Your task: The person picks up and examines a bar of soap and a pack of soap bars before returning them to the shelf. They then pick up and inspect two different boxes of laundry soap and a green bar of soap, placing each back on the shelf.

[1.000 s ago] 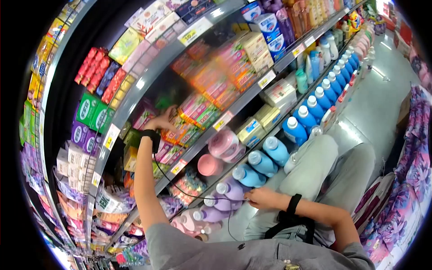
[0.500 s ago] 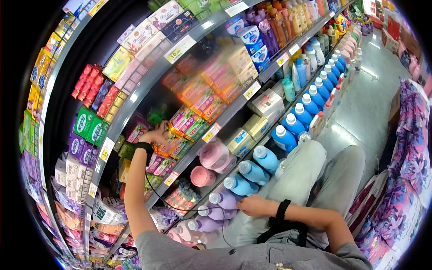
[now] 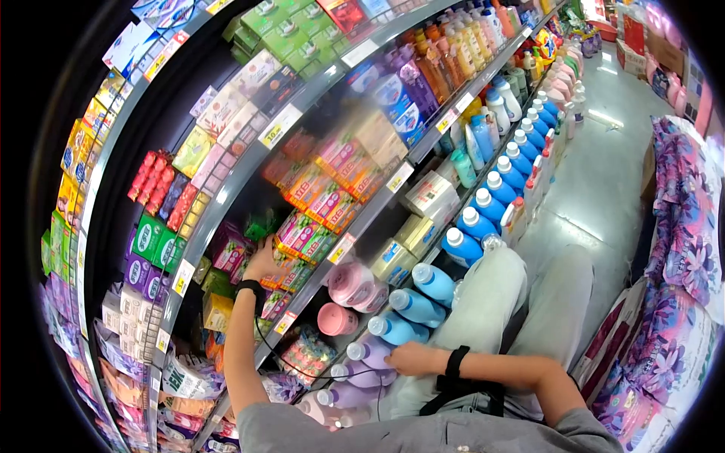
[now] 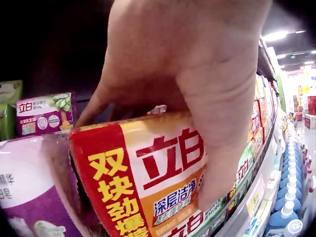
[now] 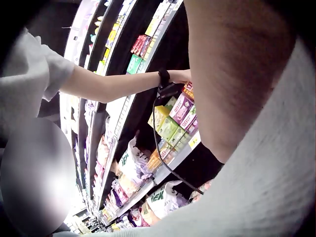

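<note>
In the head view my left hand [image 3: 263, 260] reaches into the shelf, at the left end of a stack of boxed laundry soaps [image 3: 306, 235]. The left wrist view shows it gripping a red, white and orange laundry soap pack [image 4: 131, 173] from above. Its thumb [image 4: 217, 168] presses the printed front, while the other fingers go over the top to the back, partly hidden. Purple soap packs [image 4: 42, 173] stand just left of it. My right hand [image 3: 411, 359] lies by my knee with fingers loosely bent, beside purple bottles [image 3: 370, 351]; its fingertips are partly hidden.
A price rail [image 3: 343, 248] edges the shelf below the soaps. Pink tubs [image 3: 337, 319] and light blue bottles [image 3: 411, 304] stand lower down, and dark blue bottles [image 3: 479, 224] line the aisle. A black cable [image 3: 283, 362] hangs from my left wrist. Flowered purple packs [image 3: 683, 249] stand at right.
The head view has shifted, showing more of the upper shelves. My left hand, earlier spread over the packs, now sits at the stack's left end. My right hand stays near the purple bottles.
</note>
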A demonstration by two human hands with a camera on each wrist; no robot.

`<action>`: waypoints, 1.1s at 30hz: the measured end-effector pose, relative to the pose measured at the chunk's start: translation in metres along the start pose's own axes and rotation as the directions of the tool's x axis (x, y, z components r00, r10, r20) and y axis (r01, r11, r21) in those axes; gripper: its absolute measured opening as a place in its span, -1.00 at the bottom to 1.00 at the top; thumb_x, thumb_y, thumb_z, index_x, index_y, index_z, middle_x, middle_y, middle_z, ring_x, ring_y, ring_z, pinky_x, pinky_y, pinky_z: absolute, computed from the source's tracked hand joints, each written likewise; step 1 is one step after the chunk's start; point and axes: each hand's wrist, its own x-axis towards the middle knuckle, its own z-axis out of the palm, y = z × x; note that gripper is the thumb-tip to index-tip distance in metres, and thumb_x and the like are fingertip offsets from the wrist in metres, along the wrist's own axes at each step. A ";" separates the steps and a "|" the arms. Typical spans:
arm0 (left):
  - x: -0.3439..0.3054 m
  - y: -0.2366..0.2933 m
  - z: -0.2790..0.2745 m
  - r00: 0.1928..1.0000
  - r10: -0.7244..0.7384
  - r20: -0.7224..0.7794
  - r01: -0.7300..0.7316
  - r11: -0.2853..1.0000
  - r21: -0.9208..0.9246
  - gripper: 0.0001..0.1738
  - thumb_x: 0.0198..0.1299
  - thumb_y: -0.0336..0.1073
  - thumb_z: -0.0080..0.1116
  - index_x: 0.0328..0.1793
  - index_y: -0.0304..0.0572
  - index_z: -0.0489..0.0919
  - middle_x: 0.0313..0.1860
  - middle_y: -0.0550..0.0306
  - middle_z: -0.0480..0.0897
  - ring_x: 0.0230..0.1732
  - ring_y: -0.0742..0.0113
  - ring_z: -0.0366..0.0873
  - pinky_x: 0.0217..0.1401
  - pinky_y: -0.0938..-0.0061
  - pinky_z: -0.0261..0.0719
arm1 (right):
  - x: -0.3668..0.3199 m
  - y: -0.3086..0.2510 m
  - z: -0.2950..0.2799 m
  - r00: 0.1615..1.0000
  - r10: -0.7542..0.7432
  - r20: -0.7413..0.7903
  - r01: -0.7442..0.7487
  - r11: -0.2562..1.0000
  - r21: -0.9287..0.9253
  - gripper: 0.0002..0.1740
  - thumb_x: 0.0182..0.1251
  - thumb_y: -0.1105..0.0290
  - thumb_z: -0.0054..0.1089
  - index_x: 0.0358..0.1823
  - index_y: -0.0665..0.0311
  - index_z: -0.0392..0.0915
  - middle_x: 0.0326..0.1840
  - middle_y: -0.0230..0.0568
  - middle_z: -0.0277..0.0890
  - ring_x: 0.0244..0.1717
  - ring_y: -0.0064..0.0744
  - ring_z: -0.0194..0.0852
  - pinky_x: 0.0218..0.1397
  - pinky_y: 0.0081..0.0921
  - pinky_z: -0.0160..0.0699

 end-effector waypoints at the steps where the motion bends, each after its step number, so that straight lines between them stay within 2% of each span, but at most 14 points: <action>1: 0.001 -0.001 0.003 1.000 0.017 -0.003 -0.017 1.000 -0.008 0.30 -0.48 0.08 0.47 0.45 -0.18 0.02 0.32 -0.34 0.19 0.24 -0.25 0.31 0.22 0.12 0.39 | 0.001 0.003 0.005 1.000 -0.012 0.013 0.012 1.000 -0.028 -0.81 0.09 0.40 0.05 -0.27 0.31 0.46 -0.44 -0.02 0.53 -0.39 0.04 0.54 -0.38 -0.13 0.53; 3: 0.001 -0.007 0.007 0.998 0.054 -0.031 -0.053 0.998 0.029 0.31 -0.47 0.07 0.47 0.45 -0.20 0.00 0.34 -0.35 0.16 0.29 -0.23 0.27 0.28 0.14 0.34 | 0.000 0.008 0.012 1.000 -0.012 -0.006 0.012 0.999 -0.047 -0.81 0.09 0.40 0.04 -0.27 0.31 0.47 -0.43 -0.03 0.53 -0.39 0.03 0.55 -0.38 -0.14 0.53; 4: 0.002 -0.010 0.009 0.998 0.060 -0.007 -0.060 0.994 -0.094 0.32 -0.45 0.08 0.46 0.46 -0.21 -0.01 0.36 -0.35 0.16 0.30 -0.22 0.25 0.30 0.15 0.32 | 0.001 0.008 0.010 1.000 -0.025 -0.007 0.025 0.998 -0.055 -0.81 0.09 0.40 0.04 -0.27 0.31 0.47 -0.43 -0.04 0.53 -0.39 0.02 0.55 -0.39 -0.15 0.53; 6: 0.001 -0.013 0.015 0.998 0.040 -0.056 -0.038 0.999 0.033 0.31 -0.43 0.10 0.45 0.47 -0.20 -0.02 0.35 -0.35 0.18 0.32 -0.20 0.23 0.32 0.12 0.28 | 0.000 0.008 0.008 1.000 -0.030 0.009 0.031 0.994 -0.103 -0.82 0.10 0.40 0.03 -0.27 0.30 0.47 -0.41 -0.07 0.54 -0.38 -0.02 0.56 -0.38 -0.16 0.53; 7: -0.005 -0.001 0.010 0.998 0.023 -0.057 -0.019 0.997 0.079 0.28 -0.33 0.14 0.41 0.47 -0.24 -0.05 0.36 -0.34 0.18 0.34 -0.22 0.19 0.31 0.04 0.27 | 0.000 0.007 0.007 1.000 -0.027 0.015 0.029 0.993 -0.117 -0.82 0.10 0.40 0.03 -0.27 0.30 0.47 -0.41 -0.08 0.54 -0.37 -0.03 0.57 -0.38 -0.15 0.53; 11: -0.024 0.072 -0.005 0.946 -0.323 -0.024 0.318 0.910 0.265 0.17 -0.12 0.09 0.34 0.45 -0.35 -0.09 0.36 -0.38 0.15 0.35 -0.30 0.15 0.28 -0.03 0.28 | -0.003 -0.001 0.000 0.998 0.016 0.067 -0.007 0.992 -0.129 -0.82 0.08 0.42 0.03 -0.27 0.29 0.48 -0.41 -0.10 0.54 -0.37 -0.04 0.57 -0.37 -0.15 0.52; 14: -0.053 0.140 -0.027 0.989 0.063 -0.131 -0.018 0.946 0.323 0.10 -0.12 -0.01 0.35 0.43 -0.37 -0.03 0.39 -0.37 0.11 0.38 -0.29 0.10 0.30 -0.08 0.24 | -0.003 0.007 0.011 0.999 -0.019 0.026 0.022 0.994 -0.111 -0.83 0.07 0.43 0.03 -0.29 0.28 0.48 -0.42 -0.12 0.54 -0.35 -0.06 0.58 -0.35 -0.17 0.53; 18: -0.033 0.215 -0.028 0.871 0.376 -0.315 -0.329 0.924 0.194 -0.07 -0.10 -0.17 0.29 0.37 -0.37 0.09 0.38 -0.37 0.12 0.40 -0.33 0.04 0.37 -0.03 0.15 | 0.001 -0.003 0.003 0.996 0.049 0.077 -0.036 0.986 -0.162 -0.76 0.08 0.45 0.00 -0.17 0.24 0.42 -0.41 -0.15 0.53 -0.31 -0.11 0.56 -0.30 -0.18 0.45; 22: 0.049 0.266 -0.039 0.663 0.557 -0.501 -0.491 0.828 0.270 -0.29 0.01 -0.22 0.13 0.26 -0.47 0.21 0.30 -0.34 0.25 0.34 -0.21 0.18 0.37 0.00 0.15 | 0.000 0.001 0.009 0.999 -0.012 -0.039 0.007 0.992 -0.128 -0.74 0.09 0.44 0.00 -0.14 0.23 0.38 -0.42 -0.17 0.53 -0.32 -0.12 0.55 -0.27 -0.17 0.40; 24: 0.103 0.280 -0.044 0.614 0.606 -0.505 -0.436 0.794 0.424 -0.36 -0.01 -0.24 0.11 0.20 -0.45 0.27 0.28 -0.33 0.28 0.33 -0.17 0.20 0.37 0.02 0.16 | 0.003 0.007 0.010 0.997 -0.033 -0.069 0.024 0.992 -0.124 -0.75 0.09 0.44 0.00 -0.15 0.23 0.38 -0.43 -0.18 0.52 -0.34 -0.12 0.54 -0.26 -0.17 0.39; 26: 0.149 0.291 -0.054 0.616 0.619 -0.487 -0.414 0.780 0.469 -0.43 -0.03 -0.25 0.10 0.11 -0.43 0.35 0.18 -0.30 0.39 0.31 -0.16 0.23 0.37 0.06 0.16 | 0.005 0.003 0.002 1.000 0.022 -0.007 -0.023 0.992 -0.125 -0.75 0.08 0.43 0.02 -0.16 0.23 0.38 -0.39 -0.17 0.52 -0.27 -0.15 0.52 -0.20 -0.20 0.36; 28: 0.174 0.308 -0.062 0.709 0.517 -0.480 -0.382 0.853 0.354 -0.48 -0.05 -0.19 0.09 0.00 -0.44 0.47 0.03 -0.25 0.53 0.31 -0.15 0.25 0.37 -0.21 0.03 | 0.007 0.006 -0.003 0.999 0.038 -0.020 -0.041 0.987 -0.156 -0.75 0.07 0.42 0.03 -0.16 0.23 0.38 -0.36 -0.16 0.52 -0.22 -0.17 0.51 -0.16 -0.22 0.34; 30: 0.204 0.309 -0.050 0.771 0.500 -0.395 -0.291 0.828 0.480 -0.44 -0.06 -0.16 0.11 0.02 -0.45 0.48 0.03 -0.23 0.53 0.34 -0.14 0.22 0.34 -0.36 -0.07 | 0.005 0.006 -0.007 0.998 0.058 -0.038 -0.062 0.991 -0.115 -0.74 0.05 0.42 0.05 -0.17 0.25 0.39 -0.33 -0.16 0.51 -0.17 -0.18 0.48 -0.15 -0.23 0.32; 33: 0.215 0.321 -0.042 0.890 0.316 -0.328 -0.120 0.857 0.501 -0.27 -0.09 0.03 0.23 0.11 -0.42 0.43 0.18 -0.23 0.45 0.40 -0.24 0.10 0.35 -0.36 -0.10 | 0.009 0.008 -0.013 0.996 0.073 -0.040 -0.076 0.995 -0.071 -0.72 0.05 0.44 0.06 -0.15 0.27 0.42 -0.33 -0.15 0.52 -0.17 -0.16 0.49 -0.16 -0.19 0.35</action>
